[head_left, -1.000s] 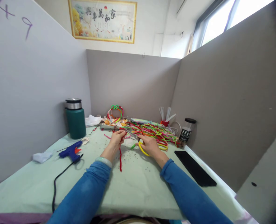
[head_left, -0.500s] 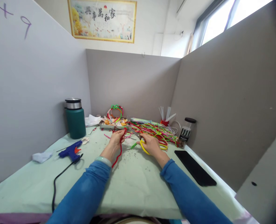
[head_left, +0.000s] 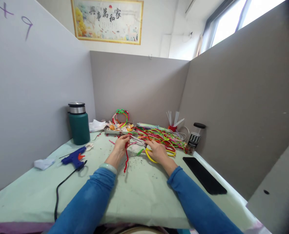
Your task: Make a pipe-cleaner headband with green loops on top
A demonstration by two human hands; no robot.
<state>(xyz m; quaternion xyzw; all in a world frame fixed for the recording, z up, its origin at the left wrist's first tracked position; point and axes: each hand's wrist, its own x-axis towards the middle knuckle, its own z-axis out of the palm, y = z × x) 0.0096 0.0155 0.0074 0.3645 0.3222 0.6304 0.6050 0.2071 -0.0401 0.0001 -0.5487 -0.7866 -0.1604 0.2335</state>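
My left hand (head_left: 120, 148) pinches a red pipe cleaner (head_left: 126, 159), whose loose end hangs down below the fingers. Yellow-handled scissors (head_left: 140, 142) are in my right hand (head_left: 158, 151), their blades spread and pointing left at the red piece by my left fingertips. Whether the blades touch it I cannot tell. A short green pipe cleaner piece (head_left: 140, 151) lies on the table between the hands, among dark specks. Just beyond my right hand is a tangled heap of coloured pipe cleaners (head_left: 164, 136).
On the left are a green flask (head_left: 79, 126) and a blue glue gun (head_left: 73, 158) with its cord. A metal tray (head_left: 112, 132) of small pieces stands at the back, a twisted pipe-cleaner ring (head_left: 120, 117) above it. To the right are a black phone (head_left: 204, 175) and a lidded jar (head_left: 195, 139).
The scissors' blades have opened wider and tilted flatter toward my left fingers. The hanging red end has swung right and now hangs straighter.
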